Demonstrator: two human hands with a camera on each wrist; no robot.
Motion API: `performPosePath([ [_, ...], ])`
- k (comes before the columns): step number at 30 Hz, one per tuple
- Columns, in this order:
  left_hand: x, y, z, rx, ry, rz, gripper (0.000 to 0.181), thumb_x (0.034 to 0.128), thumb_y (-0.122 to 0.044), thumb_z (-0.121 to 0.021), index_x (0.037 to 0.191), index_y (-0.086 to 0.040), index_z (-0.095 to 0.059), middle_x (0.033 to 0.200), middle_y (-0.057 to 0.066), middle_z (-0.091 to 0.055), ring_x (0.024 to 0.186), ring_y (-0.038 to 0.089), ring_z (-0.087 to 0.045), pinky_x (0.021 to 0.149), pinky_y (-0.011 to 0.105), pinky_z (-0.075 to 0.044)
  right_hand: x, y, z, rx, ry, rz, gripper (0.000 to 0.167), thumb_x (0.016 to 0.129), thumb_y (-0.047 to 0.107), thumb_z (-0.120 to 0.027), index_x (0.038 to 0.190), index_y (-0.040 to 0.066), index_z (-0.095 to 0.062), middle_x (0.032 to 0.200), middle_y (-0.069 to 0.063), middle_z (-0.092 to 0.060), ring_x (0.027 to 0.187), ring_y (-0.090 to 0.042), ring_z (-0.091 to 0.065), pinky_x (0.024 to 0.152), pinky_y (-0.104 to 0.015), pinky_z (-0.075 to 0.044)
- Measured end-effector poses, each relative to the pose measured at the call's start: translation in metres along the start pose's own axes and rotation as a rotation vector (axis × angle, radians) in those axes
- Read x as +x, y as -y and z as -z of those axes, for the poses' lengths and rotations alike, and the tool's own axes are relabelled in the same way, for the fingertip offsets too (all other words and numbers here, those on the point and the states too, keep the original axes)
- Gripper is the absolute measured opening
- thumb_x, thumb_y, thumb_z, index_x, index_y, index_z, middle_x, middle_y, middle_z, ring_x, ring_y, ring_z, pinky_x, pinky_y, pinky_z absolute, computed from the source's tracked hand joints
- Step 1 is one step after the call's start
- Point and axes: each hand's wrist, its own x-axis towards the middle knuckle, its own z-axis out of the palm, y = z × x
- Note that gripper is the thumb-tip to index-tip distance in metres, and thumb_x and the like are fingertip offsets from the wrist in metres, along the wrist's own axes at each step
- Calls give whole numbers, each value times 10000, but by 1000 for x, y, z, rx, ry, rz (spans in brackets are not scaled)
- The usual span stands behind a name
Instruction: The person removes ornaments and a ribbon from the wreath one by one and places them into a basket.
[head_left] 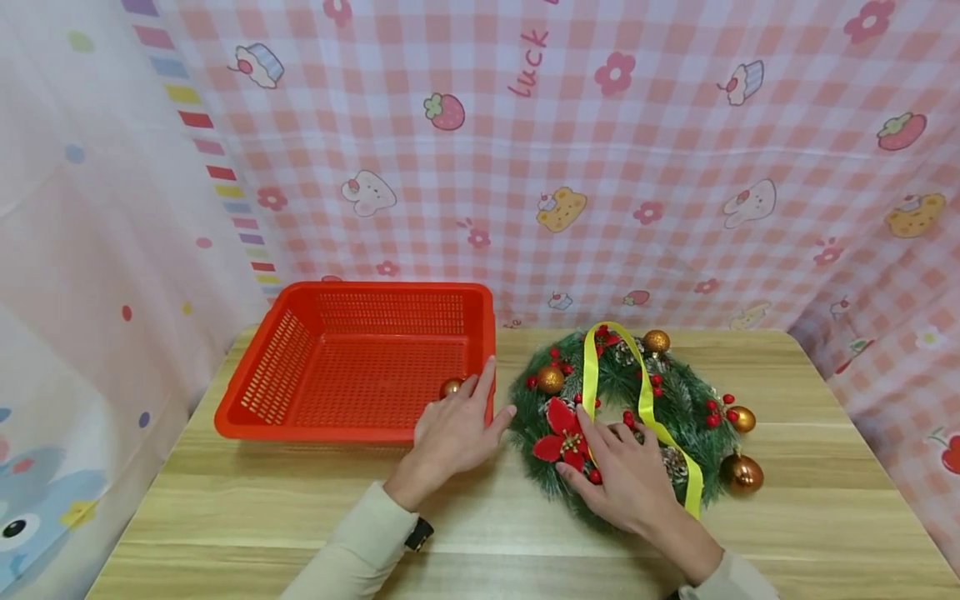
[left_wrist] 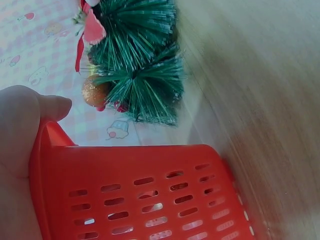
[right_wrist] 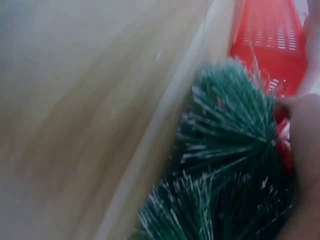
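Red basket (head_left: 315,430) with bronze ball (head_left: 450,387) inside, left grip (head_left: 452,433) loose; right grip (head_left: 633,477) on wreath (head_left: 686,407), hold unclear.

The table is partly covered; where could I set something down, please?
Bare wood lies right of the wreath and baubles, and on the near side of the red basket, left of the left sleeve. The wreath is crowded, under the right hand and yellow ribbon.
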Motion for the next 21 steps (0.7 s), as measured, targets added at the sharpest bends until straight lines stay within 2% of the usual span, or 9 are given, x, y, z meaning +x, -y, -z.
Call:
performPosePath([
  [8, -1, 0, 0, 9, 3, -1, 756, 995, -588, -406, 1604, -230, -138, 1483, 129, -493, 1127, 331, -627, 699, 392, -493, -7, -14, 5, 49, 57, 100, 799, 923, 659, -512, 1544, 179, -364, 1296, -72, -641, 1224, -302, -556, 1024, -641, -341],
  [16, 0, 1, -1, 4, 6, 7, 751, 994, -598, -391, 1604, -247, -130, 1493, 120, -484, 1137, 328, -623, 712, 399, -494, -13, -28, 6, 43, 5, 239, 801, 908, 652, -543, 1548, 208, -357, 1297, -45, -646, 1236, -300, -548, 1039, -603, -344],
  [21, 0, 1, -1, 8, 5, 9, 752, 994, -601, -395, 1604, -244, -137, 1488, 121, -489, 1126, 332, -629, 685, 385, -486, -16, -37, 8, 45, 14, 322, 809, 903, 647, -554, 1554, 216, -342, 1291, -22, -656, 1254, -262, -548, 1041, -596, -355],
])
